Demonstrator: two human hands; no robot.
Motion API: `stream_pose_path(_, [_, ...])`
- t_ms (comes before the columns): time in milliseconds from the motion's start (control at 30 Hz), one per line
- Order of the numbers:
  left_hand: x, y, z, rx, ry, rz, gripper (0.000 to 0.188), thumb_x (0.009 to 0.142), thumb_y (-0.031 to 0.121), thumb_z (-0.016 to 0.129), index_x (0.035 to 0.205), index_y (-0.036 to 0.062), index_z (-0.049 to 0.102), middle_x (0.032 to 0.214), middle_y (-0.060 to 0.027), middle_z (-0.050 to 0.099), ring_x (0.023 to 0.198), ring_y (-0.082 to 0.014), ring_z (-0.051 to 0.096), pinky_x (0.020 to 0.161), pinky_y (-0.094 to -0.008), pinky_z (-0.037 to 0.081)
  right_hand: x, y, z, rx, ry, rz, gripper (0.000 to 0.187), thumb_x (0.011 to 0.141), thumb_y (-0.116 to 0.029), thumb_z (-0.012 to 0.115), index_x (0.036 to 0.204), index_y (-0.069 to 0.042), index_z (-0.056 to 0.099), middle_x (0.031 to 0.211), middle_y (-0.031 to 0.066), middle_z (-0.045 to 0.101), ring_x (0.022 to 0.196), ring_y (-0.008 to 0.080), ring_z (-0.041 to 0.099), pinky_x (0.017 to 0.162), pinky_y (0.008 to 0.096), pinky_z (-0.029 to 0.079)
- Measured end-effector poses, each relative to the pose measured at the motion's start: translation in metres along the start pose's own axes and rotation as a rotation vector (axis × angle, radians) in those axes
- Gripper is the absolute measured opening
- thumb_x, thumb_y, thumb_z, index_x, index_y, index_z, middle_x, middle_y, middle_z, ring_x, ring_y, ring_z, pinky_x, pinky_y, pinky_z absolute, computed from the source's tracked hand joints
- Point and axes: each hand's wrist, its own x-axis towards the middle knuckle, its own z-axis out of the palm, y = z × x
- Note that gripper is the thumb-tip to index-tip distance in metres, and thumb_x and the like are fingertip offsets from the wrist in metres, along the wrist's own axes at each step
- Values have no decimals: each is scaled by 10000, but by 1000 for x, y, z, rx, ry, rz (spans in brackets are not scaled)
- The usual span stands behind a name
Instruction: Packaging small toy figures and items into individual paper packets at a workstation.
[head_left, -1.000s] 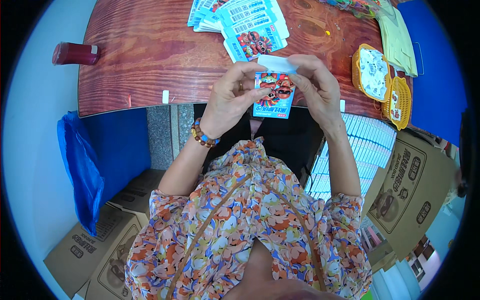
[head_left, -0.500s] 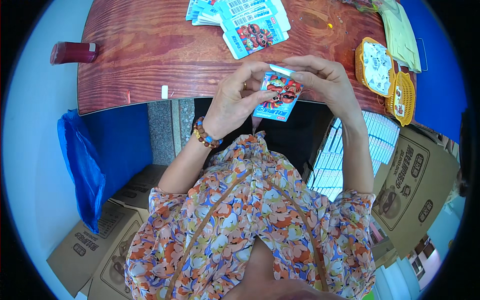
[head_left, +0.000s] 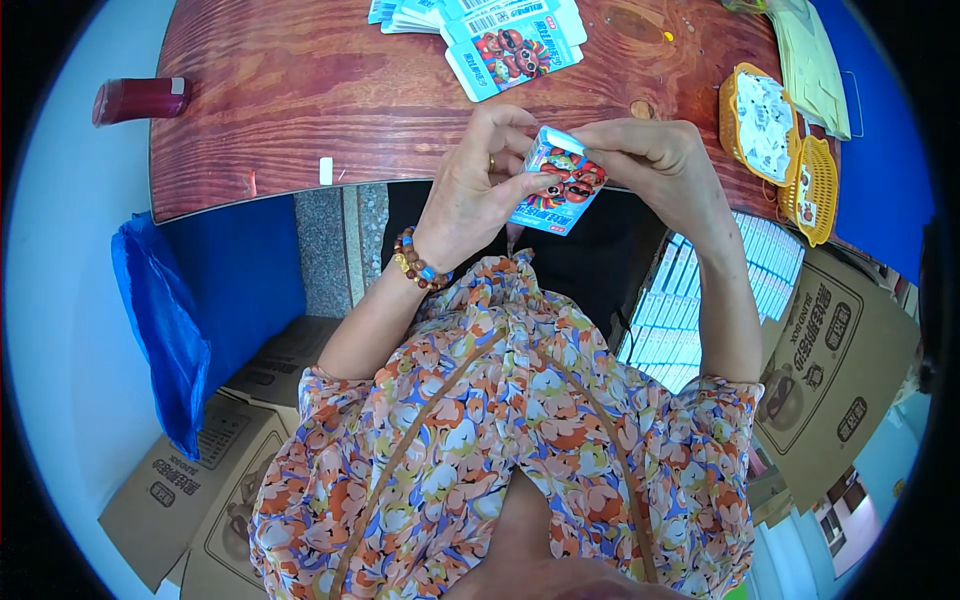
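A small light-blue printed carton (head_left: pixel 562 196) with red cartoon figures is held over the table's near edge, tilted, its narrow white-and-blue end toward the table. My left hand (head_left: pixel 475 180) grips it from the left, thumb across the printed front and other fingers behind. At the carton's upper right corner, my right hand (head_left: pixel 655 165) has thumb and forefinger closed on the end edge. A pile of flat, unfolded blue cartons (head_left: pixel 515 60) lies beyond my hands on the reddish wooden table (head_left: pixel 290 80).
Right of my hands stand a yellow basket (head_left: pixel 734 130) of white packets and a smaller yellow basket (head_left: pixel 826 195). A dark red jar (head_left: pixel 140 101) lies at the left. Below right, an open box shows rows of small cartons (head_left: pixel 690 300). Brown cardboard boxes (head_left: pixel 830 370) flank me.
The carton's end looks more folded down, and its side now shows as it turns. My right fingers have drawn in at its upper right corner. My left fingers lifted slightly.
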Motion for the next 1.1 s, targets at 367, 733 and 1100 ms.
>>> stream_pose_path(367, [-5,-2,0,90,-65,34,470,870,76,727,1273,69,485,963,-91,694,827,-149,708,683,-293,550,-11,13,2,-143,-19,-205,248,882,-36,690,1127,-17,724,1030,113,751,944,229,729,824,311,567])
stream_pose_path(733, [-7,-4,-1,427,-86,240,489,881,79,701,1339,77,529,992,-117,689,862,-218,706,740,-331,560,-15,26,16,-235,20,-212,232,884,-39,690,1113,-4,701,1009,114,720,901,234,718,776,314,558])
stream_pose_path(1100, [-10,-4,1,329,-50,113,503,885,91,696,1358,81,526,969,-116,679,814,-209,672,739,-335,550,-20,19,23,-236,80,-235,202,896,-44,685,1093,-12,716,980,94,726,899,195,715,777,288,551])
